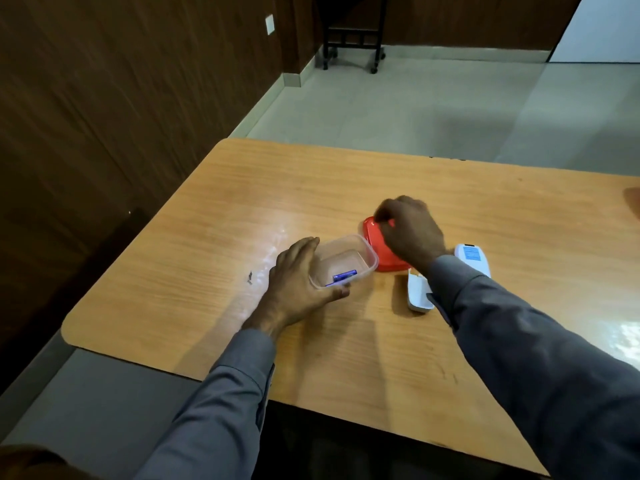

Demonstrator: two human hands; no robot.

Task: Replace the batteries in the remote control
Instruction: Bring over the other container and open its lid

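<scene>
A small clear plastic box (360, 244) stands on the wooden table (242, 202) with a blue battery (344, 274) lying inside. My left hand (298, 282) wraps around the box's left side and holds it. Just right of the box lies its red lid (374, 233); my right hand (410, 230) grips the lid from above. The white remote control (471, 258) lies right of the lid, partly hidden by my right sleeve. Its white battery cover (418, 294) lies separately in front of the lid.
A small dark scrap (250, 277) lies on the table left of my left hand. The table's left edge runs close to a dark wood-panelled wall (104, 116). A black wheeled stand (353, 39) is on the floor far behind.
</scene>
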